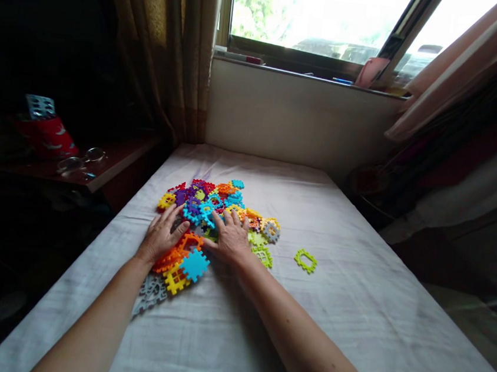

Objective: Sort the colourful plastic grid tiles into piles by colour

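Observation:
Both hands rest among a heap of colourful plastic interlocking pieces with notched edges. My left hand [164,235] lies at the heap's left side, fingers spread, close to a yellow piece [167,201] and several orange pieces [173,260]. My right hand [231,235] is over the middle of the heap, its fingers stretched toward blue pieces [205,210]. Between the forearms lie a blue square piece [194,264], a yellow window-like piece [175,279] and grey pieces [151,293]. Green pieces [262,254] show beside my right wrist. Whatever is under the palms is hidden.
A single green frame piece [305,261] lies apart on the pale sheet [350,315]. On the left, a dark wooden table [118,157] bears a red container [49,136] and glasses [81,160]. A curtain [191,56] and window sill [304,75] are at the back.

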The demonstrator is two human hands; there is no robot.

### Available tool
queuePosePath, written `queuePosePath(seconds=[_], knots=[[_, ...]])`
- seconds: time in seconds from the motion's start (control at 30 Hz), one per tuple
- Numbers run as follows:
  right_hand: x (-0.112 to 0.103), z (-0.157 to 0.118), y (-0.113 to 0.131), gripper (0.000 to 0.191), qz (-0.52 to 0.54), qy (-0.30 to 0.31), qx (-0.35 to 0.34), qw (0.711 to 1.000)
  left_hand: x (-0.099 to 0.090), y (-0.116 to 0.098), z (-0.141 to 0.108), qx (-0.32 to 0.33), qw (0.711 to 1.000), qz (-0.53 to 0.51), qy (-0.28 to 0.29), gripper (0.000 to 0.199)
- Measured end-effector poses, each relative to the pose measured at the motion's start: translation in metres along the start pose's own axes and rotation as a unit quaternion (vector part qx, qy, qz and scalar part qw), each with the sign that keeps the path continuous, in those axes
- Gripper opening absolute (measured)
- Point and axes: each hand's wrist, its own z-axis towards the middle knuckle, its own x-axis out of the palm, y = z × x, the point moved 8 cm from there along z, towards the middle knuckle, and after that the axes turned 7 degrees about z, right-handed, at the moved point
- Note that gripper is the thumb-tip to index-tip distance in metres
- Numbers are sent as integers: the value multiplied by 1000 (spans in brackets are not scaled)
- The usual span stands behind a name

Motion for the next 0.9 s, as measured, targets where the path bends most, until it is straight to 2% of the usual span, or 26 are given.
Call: queuePosePath(seconds=[0.1, 0.2, 0.27, 0.37, 0.43, 0.5, 0.6, 0.73, 0.83, 0.9], knots=[[-7, 23, -9, 79, 20, -19, 46, 999, 5, -4, -1, 19, 1000, 9, 19, 82], [-23, 26, -22, 70, 44, -66, 34, 996, 3, -7, 0, 29, 999, -12, 11, 79], [-39, 16, -43, 61, 49, -113, 45, 991, -3, -7, 2, 28, 999, -29, -14, 76], [-59, -12, -94, 57, 30, -182, 154, 971, -17, 3, 6, -27, 996, 5, -84, 75], [-62, -31, -123, 58, 12, -205, 231, 951, -21, 13, 9, -86, 988, 47, -118, 74], [-56, -41, -140, 59, 3, -204, 271, 941, -18, 19, 13, -125, 982, 72, -122, 74], [-39, -32, -137, 56, 13, -192, 270, 943, -1, 14, 26, -127, 986, 63, -92, 75], [-22, 3, -108, 56, 72, -199, 230, 950, 22, -14, 46, -75, 995, -9, -64, 73], [-21, 23, -92, 60, 108, -189, 209, 953, 27, -30, 57, -50, 993, -89, -66, 69], [-26, 28, -90, 60, 131, -165, 185, 960, 23, -32, 60, -51, 988, -127, -66, 67]])
